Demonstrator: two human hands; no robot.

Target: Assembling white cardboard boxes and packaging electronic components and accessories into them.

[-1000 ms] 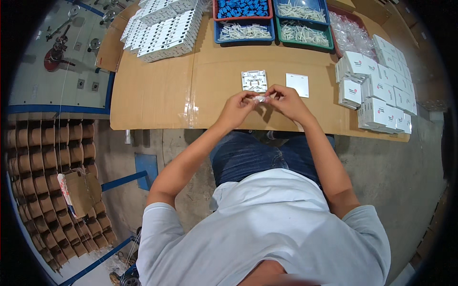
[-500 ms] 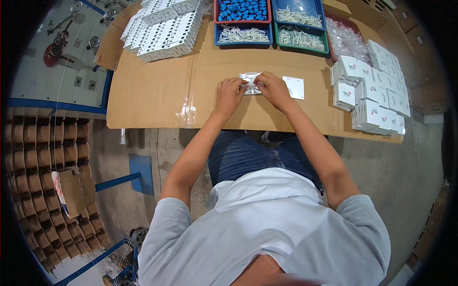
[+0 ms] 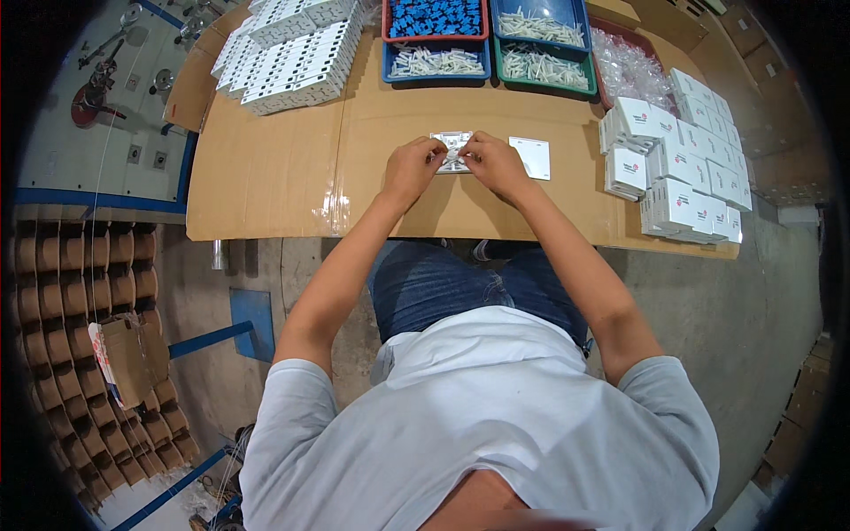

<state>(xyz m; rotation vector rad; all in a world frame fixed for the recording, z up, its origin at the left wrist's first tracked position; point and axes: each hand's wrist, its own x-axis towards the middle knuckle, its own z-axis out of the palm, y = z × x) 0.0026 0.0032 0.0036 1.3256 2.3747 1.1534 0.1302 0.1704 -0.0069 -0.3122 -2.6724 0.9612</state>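
A square white plastic housing point(image 3: 452, 141) with a moulded inside lies on the cardboard-covered table in front of me. My left hand point(image 3: 413, 168) is at its left side, fingers pinched together over the inner part. From the other side my right hand point(image 3: 496, 165) meets it, with thumb and forefinger closed at the housing's middle. Something small and pale shows between the fingertips, too small to name. Just right of my right hand lies a flat white square cover point(image 3: 531, 159), apart from the housing.
White switch-like units point(image 3: 297, 75) are stacked at the far left. Blue parts fill a red tray point(image 3: 386, 25); pale slender pieces fill blue trays point(image 3: 438, 80) and a green tray point(image 3: 549, 88). Clear plastic bags point(image 3: 624, 66) lie beyond white boxes point(image 3: 677, 208) piled at right.
The whole view has shifted slightly, so everything sits a little further left. My hands stay at the housing, with the fingertips of both slightly repositioned over its middle.
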